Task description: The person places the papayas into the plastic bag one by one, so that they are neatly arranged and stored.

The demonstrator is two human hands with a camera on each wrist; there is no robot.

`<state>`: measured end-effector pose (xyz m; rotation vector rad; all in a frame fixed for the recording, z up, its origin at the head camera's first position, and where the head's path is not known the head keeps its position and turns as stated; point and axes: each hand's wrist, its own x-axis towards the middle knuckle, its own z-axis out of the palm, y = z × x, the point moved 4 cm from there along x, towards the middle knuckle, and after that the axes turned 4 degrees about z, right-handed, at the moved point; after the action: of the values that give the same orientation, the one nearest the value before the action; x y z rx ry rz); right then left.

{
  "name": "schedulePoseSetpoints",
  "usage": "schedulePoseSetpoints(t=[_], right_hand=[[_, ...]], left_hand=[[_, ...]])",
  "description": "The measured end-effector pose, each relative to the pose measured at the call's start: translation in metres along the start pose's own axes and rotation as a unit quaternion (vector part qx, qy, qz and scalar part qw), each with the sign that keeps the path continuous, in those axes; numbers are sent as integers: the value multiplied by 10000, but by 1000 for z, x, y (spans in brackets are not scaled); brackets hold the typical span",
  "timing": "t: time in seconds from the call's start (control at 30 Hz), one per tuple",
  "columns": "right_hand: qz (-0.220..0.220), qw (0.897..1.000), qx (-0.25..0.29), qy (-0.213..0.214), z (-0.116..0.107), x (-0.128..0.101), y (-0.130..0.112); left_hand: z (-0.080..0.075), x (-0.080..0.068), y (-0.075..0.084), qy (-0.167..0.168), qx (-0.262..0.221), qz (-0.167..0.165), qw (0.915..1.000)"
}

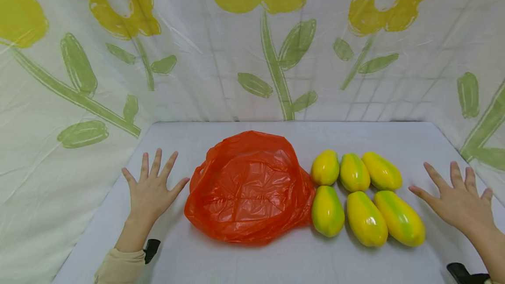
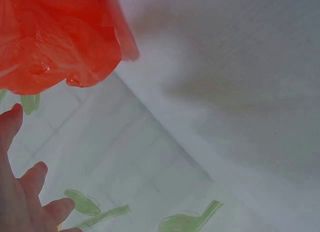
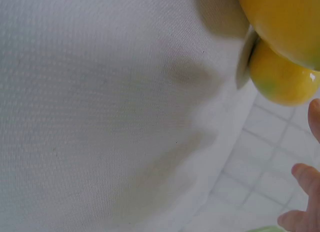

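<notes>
A red plastic bag lies in the middle of the table, its mouth spread wide and facing up. Several yellow-green fruits that look like papayas sit in two rows right of the bag, the leftmost ones against its edge. To the bag's left, my left hand is spread with straight fingers over the table and holds nothing. My right hand is likewise spread, right of the fruits and apart from them. In the left wrist view the bag shows beyond the fingers; in the right wrist view two fruits appear.
A white cloth covers the table. White curtains printed with yellow flowers and green leaves hang behind it and along both sides. Dark straps sit on both wrists.
</notes>
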<state>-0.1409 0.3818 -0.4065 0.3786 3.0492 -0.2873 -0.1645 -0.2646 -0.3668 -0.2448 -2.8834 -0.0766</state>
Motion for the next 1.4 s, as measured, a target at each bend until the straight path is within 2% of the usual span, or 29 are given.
schedulePoseSetpoints(t=[0.33,0.47,0.53,0.6,0.67,0.7,0.8,0.87,0.9,0.97,1.07,1.13,1.2,1.4], right_hand=[[-36,10000,60,31,2,0,1],[14,9999,115,-37,4,-1,1],[31,9999,127,-51,4,-1,1],[50,9999,144,-63,5,-2,1],[63,9998,149,-75,6,-2,1],[67,9998,150,-88,6,-2,1],[32,9998,134,-108,7,-2,1],[-21,9999,124,-98,7,-3,1],[-46,9999,126,-90,7,-3,1],[-65,9999,135,-82,7,-4,1],[-42,9998,157,-87,8,-4,1],[-4,9998,167,-103,8,-4,2],[27,9998,179,-110,9,-3,2],[83,9995,277,-153,11,-2,2]], left_hand=[[-1,-4,1,54,-89,-35,9999],[-1,-6,3,225,-66,-19,9997],[-1,-8,6,378,-217,-42,9990],[1,-11,9,474,-740,-142,9960],[4,-15,14,397,-1635,-331,9852],[6,-18,17,300,-2171,-478,9745],[10,-24,26,-176,-3522,-1003,9304],[12,-28,32,-466,-4070,-1227,9039],[12,-29,35,-547,-4275,-1273,8934],[12,-31,42,-636,-4618,-1276,8754],[11,-32,51,-592,-5055,-1168,8529],[12,-32,55,-575,-5222,-1147,8431],[13,-32,57,-611,-5251,-1148,8410],[18,-34,61,-654,-4977,-1036,8587]])
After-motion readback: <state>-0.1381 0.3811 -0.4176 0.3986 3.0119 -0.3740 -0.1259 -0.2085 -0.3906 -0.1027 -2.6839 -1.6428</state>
